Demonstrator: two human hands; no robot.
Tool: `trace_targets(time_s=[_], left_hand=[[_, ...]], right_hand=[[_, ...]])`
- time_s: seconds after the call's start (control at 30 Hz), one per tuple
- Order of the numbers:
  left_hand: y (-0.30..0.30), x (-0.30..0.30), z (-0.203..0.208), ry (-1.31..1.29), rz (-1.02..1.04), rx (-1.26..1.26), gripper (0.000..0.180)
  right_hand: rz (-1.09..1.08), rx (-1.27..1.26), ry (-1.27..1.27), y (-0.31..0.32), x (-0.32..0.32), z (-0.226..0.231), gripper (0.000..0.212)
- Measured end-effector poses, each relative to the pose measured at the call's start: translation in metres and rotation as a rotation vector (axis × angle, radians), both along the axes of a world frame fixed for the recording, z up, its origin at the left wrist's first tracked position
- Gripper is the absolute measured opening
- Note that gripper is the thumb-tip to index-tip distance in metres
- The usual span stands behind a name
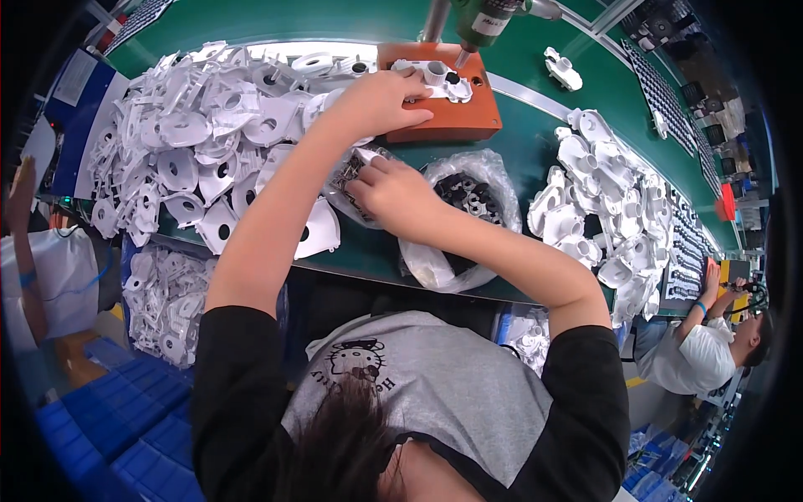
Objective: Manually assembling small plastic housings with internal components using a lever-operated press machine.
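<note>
- My left hand [385,104] — nearer, thumb spread — touches the white part [435,74], lying lengthwise across the orange block [468,121].
- My right hand [399,199] dips into the bag of metal pieces [343,182] nearer my body; I can't tell its hold.

The green bench [368,251] bears heaped white parts [180,130], an orange block [460,122] — and a plastic bag [508,197] (black pieces [470,194] inside).

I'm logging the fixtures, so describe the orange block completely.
The orange block is thick, box-shaped and solid-looking; its material is unclear. A dark round hole shows near its right edge. It lies flat on the green table, bearing a white, plastic-looking part. The left hand covers some of its left side. A green driver points down over its back.
</note>
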State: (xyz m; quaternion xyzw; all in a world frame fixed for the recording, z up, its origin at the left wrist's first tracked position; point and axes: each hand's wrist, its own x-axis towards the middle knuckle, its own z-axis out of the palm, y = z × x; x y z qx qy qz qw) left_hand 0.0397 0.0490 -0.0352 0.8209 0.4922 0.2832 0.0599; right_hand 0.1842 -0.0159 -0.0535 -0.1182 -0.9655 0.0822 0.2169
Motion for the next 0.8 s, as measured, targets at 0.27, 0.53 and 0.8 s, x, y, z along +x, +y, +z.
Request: trace_targets(time_s=[0.27,0.53,0.8], left_hand=[[-0.004,0.000,0.004,-0.057,0.011,-0.027,0.034],[-0.009,0.011,0.004,0.032,0.051,0.021,0.043],[-0.013,0.026,-0.001,0.160,0.152,0.070,0.052]], right_hand=[[-0.012,0.003,-0.144,0.000,-0.019,-0.023,0.013],[-0.026,-0.531,0.049,0.023,0.020,0.029,0.012],[-0.513,-0.914,0.307,0.147,0.067,0.049,0.013]])
